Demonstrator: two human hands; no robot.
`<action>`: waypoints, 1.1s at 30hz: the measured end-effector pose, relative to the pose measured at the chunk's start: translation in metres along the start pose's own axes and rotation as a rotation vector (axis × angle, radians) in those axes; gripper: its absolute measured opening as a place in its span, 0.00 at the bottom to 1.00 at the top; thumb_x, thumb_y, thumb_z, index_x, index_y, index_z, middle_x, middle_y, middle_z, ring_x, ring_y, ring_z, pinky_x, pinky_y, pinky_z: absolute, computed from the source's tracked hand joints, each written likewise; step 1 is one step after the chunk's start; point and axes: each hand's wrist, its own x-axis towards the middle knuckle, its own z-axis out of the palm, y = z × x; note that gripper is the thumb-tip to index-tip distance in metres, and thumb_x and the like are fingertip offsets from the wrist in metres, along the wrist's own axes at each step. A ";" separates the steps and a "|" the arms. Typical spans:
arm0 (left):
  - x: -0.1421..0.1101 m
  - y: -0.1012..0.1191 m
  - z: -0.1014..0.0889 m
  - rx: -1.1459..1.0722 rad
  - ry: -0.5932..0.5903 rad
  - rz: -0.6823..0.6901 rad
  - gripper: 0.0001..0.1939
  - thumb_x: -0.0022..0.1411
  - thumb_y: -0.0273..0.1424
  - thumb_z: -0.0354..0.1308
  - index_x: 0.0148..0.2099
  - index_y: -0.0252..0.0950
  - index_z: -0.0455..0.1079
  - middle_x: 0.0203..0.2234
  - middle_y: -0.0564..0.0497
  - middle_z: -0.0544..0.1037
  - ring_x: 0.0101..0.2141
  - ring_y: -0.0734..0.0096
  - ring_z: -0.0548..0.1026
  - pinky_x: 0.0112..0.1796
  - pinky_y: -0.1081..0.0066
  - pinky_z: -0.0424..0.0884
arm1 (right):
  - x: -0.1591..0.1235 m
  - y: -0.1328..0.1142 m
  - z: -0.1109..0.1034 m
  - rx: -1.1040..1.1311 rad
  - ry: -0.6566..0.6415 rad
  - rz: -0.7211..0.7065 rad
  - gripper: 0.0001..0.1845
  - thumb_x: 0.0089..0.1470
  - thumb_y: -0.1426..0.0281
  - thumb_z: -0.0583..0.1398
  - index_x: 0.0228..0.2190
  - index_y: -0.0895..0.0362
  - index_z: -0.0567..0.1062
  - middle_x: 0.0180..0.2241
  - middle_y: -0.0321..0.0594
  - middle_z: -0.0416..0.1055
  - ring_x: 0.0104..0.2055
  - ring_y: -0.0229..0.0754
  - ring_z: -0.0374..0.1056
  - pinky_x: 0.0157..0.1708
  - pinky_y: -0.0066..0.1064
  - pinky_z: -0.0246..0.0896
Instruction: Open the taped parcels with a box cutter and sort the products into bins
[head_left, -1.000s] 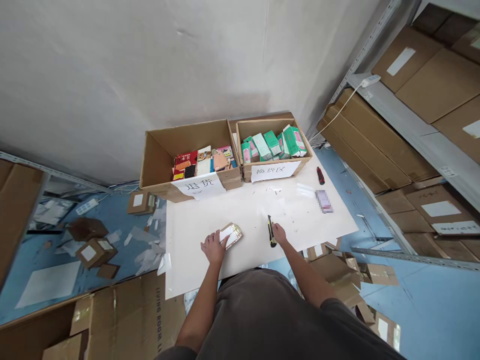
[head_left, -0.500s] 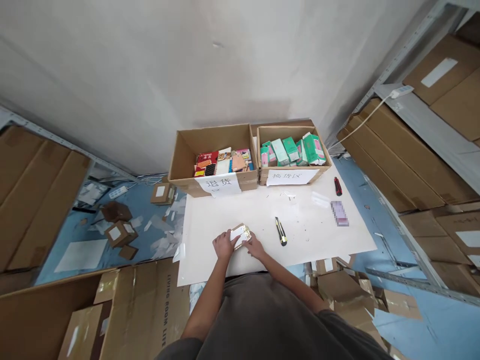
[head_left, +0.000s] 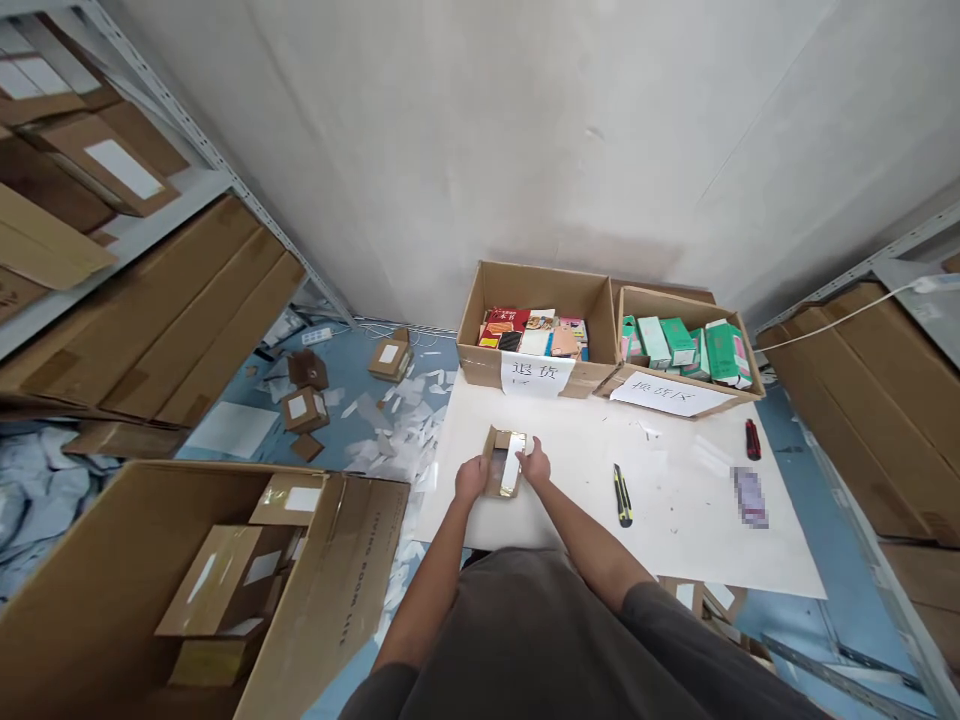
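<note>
A small cardboard box with a white label and shiny tape sits on the white tabletop, its top opened and flaps raised. My left hand is closed on the box's left side. On the opposite side, my right hand grips the edge by the labelled flap. What lies inside the box is hard to make out. To the right of my right hand lies a black and yellow utility knife, touched by neither hand.
Behind are a carton of books and a carton of green and pink boxes, both with handwritten signs. A red knife and a blurred-out phone-like item lie right. A large carton holding parcels stands left; paper scraps litter the floor.
The small box has gone from closed to open, its flaps now raised. My hands have moved apart to its two sides. The camera view has swung to the left.
</note>
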 end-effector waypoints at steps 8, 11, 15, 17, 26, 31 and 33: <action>0.005 -0.034 0.008 -0.071 0.045 0.226 0.35 0.63 0.23 0.54 0.72 0.41 0.59 0.68 0.44 0.66 0.69 0.56 0.61 0.62 0.58 0.66 | -0.042 0.007 0.056 -0.012 0.079 0.065 0.60 0.47 0.63 0.66 0.73 0.52 0.42 0.64 0.53 0.65 0.60 0.56 0.69 0.55 0.42 0.65; 0.012 -0.025 0.012 0.002 0.002 0.385 0.26 0.66 0.24 0.53 0.65 0.42 0.70 0.70 0.45 0.63 0.69 0.55 0.59 0.62 0.58 0.65 | -0.040 0.016 0.042 0.238 0.036 0.079 0.46 0.49 0.65 0.60 0.69 0.49 0.58 0.59 0.44 0.71 0.58 0.51 0.70 0.53 0.40 0.67; 0.021 -0.010 0.011 0.111 0.031 0.406 0.20 0.68 0.28 0.57 0.60 0.44 0.72 0.67 0.43 0.64 0.66 0.53 0.62 0.57 0.57 0.70 | -0.045 0.037 0.020 0.494 -0.014 0.115 0.23 0.49 0.61 0.60 0.47 0.53 0.76 0.47 0.42 0.79 0.50 0.52 0.73 0.49 0.41 0.70; 0.024 -0.007 0.009 0.150 0.019 0.406 0.19 0.64 0.30 0.63 0.57 0.44 0.74 0.68 0.43 0.62 0.65 0.49 0.61 0.56 0.55 0.70 | -0.049 0.045 0.020 0.595 -0.016 0.198 0.19 0.49 0.58 0.62 0.41 0.53 0.75 0.44 0.43 0.79 0.47 0.51 0.75 0.46 0.41 0.71; 0.032 -0.041 -0.008 0.171 -0.060 0.464 0.07 0.64 0.33 0.64 0.44 0.41 0.80 0.72 0.48 0.56 0.67 0.46 0.58 0.56 0.54 0.69 | -0.042 0.051 0.042 0.771 -0.177 0.214 0.23 0.46 0.51 0.68 0.39 0.52 0.74 0.44 0.41 0.79 0.46 0.46 0.75 0.46 0.38 0.70; 0.043 -0.038 -0.010 0.289 0.011 0.344 0.14 0.68 0.25 0.53 0.46 0.39 0.80 0.73 0.44 0.54 0.67 0.45 0.56 0.54 0.51 0.68 | -0.031 0.035 0.050 0.703 -0.263 0.149 0.26 0.45 0.49 0.69 0.40 0.53 0.74 0.42 0.39 0.79 0.45 0.46 0.74 0.45 0.37 0.67; 0.049 -0.035 -0.011 0.307 0.021 0.307 0.14 0.69 0.26 0.53 0.49 0.38 0.79 0.72 0.42 0.55 0.65 0.44 0.57 0.53 0.50 0.68 | -0.030 0.031 0.054 0.691 -0.275 0.144 0.26 0.45 0.50 0.70 0.39 0.53 0.74 0.41 0.40 0.79 0.44 0.46 0.74 0.44 0.37 0.67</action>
